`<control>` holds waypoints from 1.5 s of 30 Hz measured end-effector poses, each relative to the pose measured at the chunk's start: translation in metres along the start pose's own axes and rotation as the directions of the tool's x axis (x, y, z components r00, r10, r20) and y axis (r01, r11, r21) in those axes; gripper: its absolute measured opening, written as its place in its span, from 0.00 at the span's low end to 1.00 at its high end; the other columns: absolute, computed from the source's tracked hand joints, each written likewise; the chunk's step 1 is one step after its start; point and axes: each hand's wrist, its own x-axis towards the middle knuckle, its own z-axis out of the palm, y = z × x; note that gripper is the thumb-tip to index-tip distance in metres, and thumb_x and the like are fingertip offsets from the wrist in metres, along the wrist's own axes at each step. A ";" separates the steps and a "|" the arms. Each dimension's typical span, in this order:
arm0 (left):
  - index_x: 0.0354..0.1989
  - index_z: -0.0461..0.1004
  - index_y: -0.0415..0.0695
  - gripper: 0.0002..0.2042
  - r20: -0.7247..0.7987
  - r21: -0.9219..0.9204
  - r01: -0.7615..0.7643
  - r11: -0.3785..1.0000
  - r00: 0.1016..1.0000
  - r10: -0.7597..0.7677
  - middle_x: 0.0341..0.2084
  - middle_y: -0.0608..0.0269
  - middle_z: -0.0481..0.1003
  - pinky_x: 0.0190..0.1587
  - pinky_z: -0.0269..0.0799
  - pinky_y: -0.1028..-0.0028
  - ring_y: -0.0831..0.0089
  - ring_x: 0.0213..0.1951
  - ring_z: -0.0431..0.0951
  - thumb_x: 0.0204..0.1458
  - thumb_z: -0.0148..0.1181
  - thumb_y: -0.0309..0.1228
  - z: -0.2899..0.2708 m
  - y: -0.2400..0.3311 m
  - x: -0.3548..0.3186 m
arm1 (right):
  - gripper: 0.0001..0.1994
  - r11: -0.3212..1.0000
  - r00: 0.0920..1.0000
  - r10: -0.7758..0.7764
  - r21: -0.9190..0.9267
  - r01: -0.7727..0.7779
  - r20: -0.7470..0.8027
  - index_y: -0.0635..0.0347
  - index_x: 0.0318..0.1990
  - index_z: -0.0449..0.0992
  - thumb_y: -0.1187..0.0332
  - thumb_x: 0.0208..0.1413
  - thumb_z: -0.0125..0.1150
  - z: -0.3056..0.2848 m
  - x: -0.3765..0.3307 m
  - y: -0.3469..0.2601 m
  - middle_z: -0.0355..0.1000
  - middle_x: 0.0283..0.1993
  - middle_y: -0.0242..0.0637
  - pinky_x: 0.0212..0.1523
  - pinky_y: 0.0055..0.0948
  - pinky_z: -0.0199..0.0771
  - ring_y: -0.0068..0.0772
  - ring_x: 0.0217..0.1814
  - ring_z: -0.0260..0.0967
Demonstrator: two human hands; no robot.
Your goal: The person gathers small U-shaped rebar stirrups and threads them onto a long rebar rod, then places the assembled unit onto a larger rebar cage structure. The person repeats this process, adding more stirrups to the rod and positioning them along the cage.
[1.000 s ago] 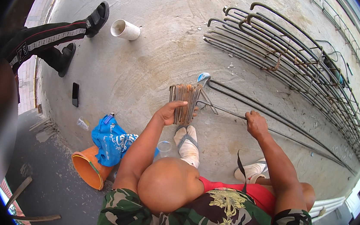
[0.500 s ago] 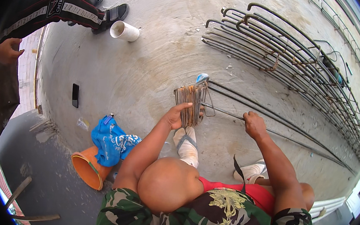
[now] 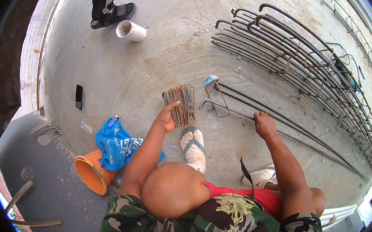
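Note:
My left hand [image 3: 166, 117] is closed round a bundle of rusty rectangular steel stirrups [image 3: 178, 98], held upright above my sandalled foot. Its thumb lies across the near side of the bundle. My right hand [image 3: 265, 125] grips a long thin steel rebar [image 3: 235, 112] whose left end is bent into a hook. A single stirrup [image 3: 226, 116] is around this rebar near its hook, apart from the bundle. Just beyond lie two more long rebars [image 3: 258, 106], with a small blue-and-white wrapper [image 3: 210, 80] by their left end.
Rebar cages [image 3: 299, 55] lie at the far right. A white pipe piece [image 3: 133, 32] stands beside another person's sandal [image 3: 115, 15]. At left are a phone [image 3: 79, 97], a blue bag [image 3: 114, 142], an orange pipe [image 3: 93, 172] and a plastic cup [image 3: 172, 151].
My left hand has moved left with the bundle, away from the rebar, leaving one stirrup on it. My right hand stays nearly in place. The other person's hand has left view.

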 end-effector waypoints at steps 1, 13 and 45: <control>0.57 0.67 0.43 0.24 -0.004 -0.012 -0.012 1.000 1.000 0.012 0.48 0.54 0.76 0.49 0.76 0.51 0.58 0.48 0.78 0.54 0.58 0.39 -0.002 0.002 -0.002 | 0.07 1.000 1.000 0.003 -0.005 -0.003 0.008 0.60 0.35 0.73 0.76 0.48 0.51 0.003 0.002 0.000 0.71 0.36 0.47 0.39 0.43 0.74 0.49 0.42 0.72; 0.57 0.67 0.42 0.24 0.015 -0.070 -0.044 0.997 0.999 0.045 0.46 0.52 0.76 0.48 0.76 0.50 0.57 0.47 0.78 0.54 0.58 0.38 -0.011 0.012 -0.010 | 0.12 0.975 0.997 0.063 0.209 -0.070 0.042 0.62 0.40 0.72 0.63 0.54 0.59 -0.017 0.045 -0.084 0.73 0.40 0.50 0.42 0.46 0.74 0.54 0.45 0.73; 0.53 0.72 0.40 0.22 0.094 -0.092 0.105 0.990 0.991 -0.096 0.44 0.55 0.78 0.48 0.76 0.56 0.61 0.45 0.79 0.54 0.57 0.41 -0.058 -0.002 0.001 | 0.11 0.645 0.990 0.085 0.751 -0.140 0.111 0.65 0.46 0.66 0.72 0.57 0.47 0.023 0.065 -0.264 0.74 0.41 0.60 0.47 0.52 0.69 0.63 0.45 0.71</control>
